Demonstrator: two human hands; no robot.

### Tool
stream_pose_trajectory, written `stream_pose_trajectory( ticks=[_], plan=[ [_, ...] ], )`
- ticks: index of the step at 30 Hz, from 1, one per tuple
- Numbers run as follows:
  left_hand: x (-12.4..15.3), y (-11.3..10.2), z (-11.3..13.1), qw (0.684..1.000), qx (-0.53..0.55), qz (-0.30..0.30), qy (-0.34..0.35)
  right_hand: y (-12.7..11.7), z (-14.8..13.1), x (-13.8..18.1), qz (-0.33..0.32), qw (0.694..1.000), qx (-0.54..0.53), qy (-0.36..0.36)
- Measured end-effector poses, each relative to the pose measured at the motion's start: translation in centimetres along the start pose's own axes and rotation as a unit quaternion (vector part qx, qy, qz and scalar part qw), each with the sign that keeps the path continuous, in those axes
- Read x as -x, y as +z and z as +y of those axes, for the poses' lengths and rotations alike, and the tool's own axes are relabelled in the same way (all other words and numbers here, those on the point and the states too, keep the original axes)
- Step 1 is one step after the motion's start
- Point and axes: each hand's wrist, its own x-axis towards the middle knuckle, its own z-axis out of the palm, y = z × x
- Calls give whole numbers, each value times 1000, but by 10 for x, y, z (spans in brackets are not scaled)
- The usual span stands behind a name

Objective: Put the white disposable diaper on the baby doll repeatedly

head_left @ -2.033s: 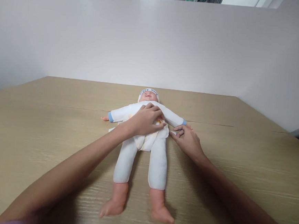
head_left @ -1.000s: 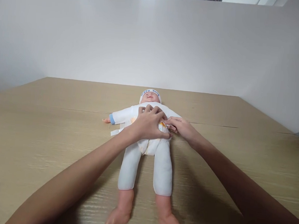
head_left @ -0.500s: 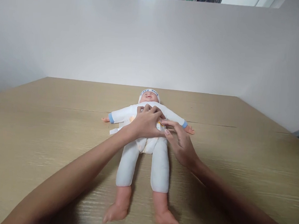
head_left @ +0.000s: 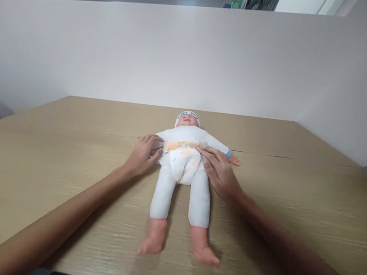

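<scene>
A baby doll (head_left: 186, 133) in a white suit and lettered headband lies on its back, feet toward me. Around its hips is a white diaper (head_left: 185, 163) with a printed orange waistband (head_left: 182, 146). My left hand (head_left: 144, 154) is at the diaper's left edge, fingers and thumb closed on its side tab, which they partly cover. My right hand (head_left: 220, 172) rests against the diaper's right side, fingers stretched out over the end of the waistband. The doll's arm on the left is mostly hidden behind my left hand.
The doll lies on a wide wooden table (head_left: 83, 231) with a thin seam running across it. A pale partition (head_left: 183, 57) rises behind the table's far edge, and another wall (head_left: 358, 96) stands on the right.
My left hand has moved from the middle of the diaper out to its left edge, uncovering the printed waistband. My right hand stays at the right side. The view has shifted slightly.
</scene>
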Motion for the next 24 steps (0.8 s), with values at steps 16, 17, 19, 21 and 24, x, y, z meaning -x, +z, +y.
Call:
stream_pose_trajectory(
  ticks=[16,17,19,21,24],
  plan=[
    [10,1,-29,982,47,-83,-165,48,-55,-125,-237,964,117,26],
    [10,-1,-29,979,68,-85,-173,51,-52,-126,-238,964,108,42],
    [7,-5,-28,972,116,-85,-186,53,-48,-125,-233,966,98,63],
    [4,-9,-24,964,163,-76,-194,54,-46,-123,-224,967,91,78],
    [-4,-11,-11,955,212,-63,-200,57,-45,-120,-210,970,81,90]
  ],
)
